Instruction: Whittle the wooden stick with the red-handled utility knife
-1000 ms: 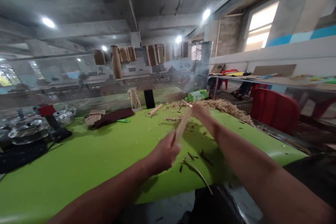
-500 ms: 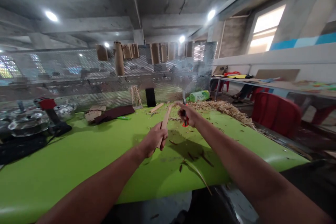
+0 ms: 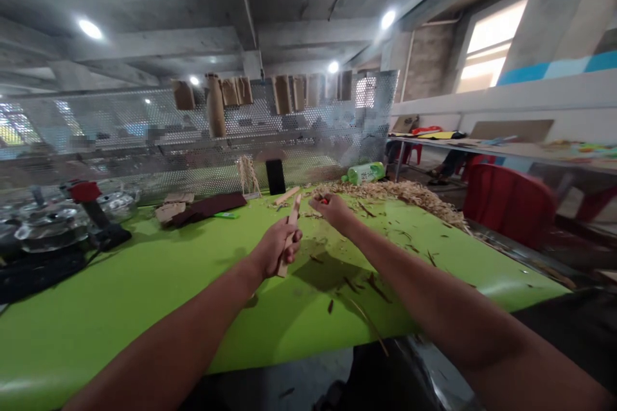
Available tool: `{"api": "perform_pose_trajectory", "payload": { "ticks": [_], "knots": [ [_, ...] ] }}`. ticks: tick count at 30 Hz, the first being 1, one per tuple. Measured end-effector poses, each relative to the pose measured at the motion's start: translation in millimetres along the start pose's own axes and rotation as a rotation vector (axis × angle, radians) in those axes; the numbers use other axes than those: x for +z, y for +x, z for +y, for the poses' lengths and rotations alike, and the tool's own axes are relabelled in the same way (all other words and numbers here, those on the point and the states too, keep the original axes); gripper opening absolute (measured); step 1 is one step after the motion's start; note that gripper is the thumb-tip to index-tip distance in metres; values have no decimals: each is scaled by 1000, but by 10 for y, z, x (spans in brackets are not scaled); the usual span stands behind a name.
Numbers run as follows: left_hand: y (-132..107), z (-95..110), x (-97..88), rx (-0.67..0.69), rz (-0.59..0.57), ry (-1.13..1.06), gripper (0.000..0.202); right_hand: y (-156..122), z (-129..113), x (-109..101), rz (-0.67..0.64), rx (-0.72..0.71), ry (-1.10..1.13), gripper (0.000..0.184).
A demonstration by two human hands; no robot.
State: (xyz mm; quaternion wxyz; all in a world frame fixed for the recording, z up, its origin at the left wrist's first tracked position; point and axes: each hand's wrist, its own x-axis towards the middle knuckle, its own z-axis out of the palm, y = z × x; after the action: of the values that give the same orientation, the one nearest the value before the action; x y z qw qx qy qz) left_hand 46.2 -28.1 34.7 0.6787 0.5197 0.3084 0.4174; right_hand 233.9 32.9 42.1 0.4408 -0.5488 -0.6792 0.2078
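Note:
My left hand (image 3: 276, 247) is wrapped round a pale strip of wood (image 3: 294, 209), which slants upward and away with its lower end showing beneath the fist. To its right, my right hand (image 3: 339, 213) is closed on a utility knife (image 3: 324, 201); only a bit of its orange-red handle shows between the fingers, and the blade is hidden. A small gap separates the two hands. Behind them, another pale wooden piece (image 3: 287, 196) lies on the green tabletop (image 3: 193, 308). Thin brown shavings (image 3: 378, 286) are scattered below my right forearm.
A heap of shavings (image 3: 409, 196) runs along the right edge, near a green plastic bottle (image 3: 366, 173) on its side. A black upright slab (image 3: 275, 177), dark brown sheet (image 3: 212, 209) and red-topped device (image 3: 89, 196) stand or lie farther back and left. A red chair (image 3: 513, 205) is at right.
My left hand and the wood strip have shifted slightly left. My right hand has turned and moved a little left, so the knife's blade, visible before, is now hidden.

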Motion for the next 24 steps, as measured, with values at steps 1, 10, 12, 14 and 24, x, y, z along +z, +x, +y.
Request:
{"api": "perform_pose_trajectory", "payload": {
  "ticks": [1, 10, 12, 14, 24],
  "knots": [
    [15, 6, -24, 6, 18, -12, 29, -14, -6, 6, 16, -39, -193, 25],
    [-4, 62, 13, 30, 90, 115, 18, -241, -247, 154, -159, -185, -859, 33],
    [-13, 66, 30, 19, 99, 173, 16, -251, -262, 154, -162, -193, -878, 32],
    [-12, 72, 39, 11, 117, 227, 13, -257, -267, 152, -163, -206, -888, 33],
    [-210, -3, 218, -24, 45, 438, 38, 50, 43, -152, -72, 77, -777, 31]
  ]
}}
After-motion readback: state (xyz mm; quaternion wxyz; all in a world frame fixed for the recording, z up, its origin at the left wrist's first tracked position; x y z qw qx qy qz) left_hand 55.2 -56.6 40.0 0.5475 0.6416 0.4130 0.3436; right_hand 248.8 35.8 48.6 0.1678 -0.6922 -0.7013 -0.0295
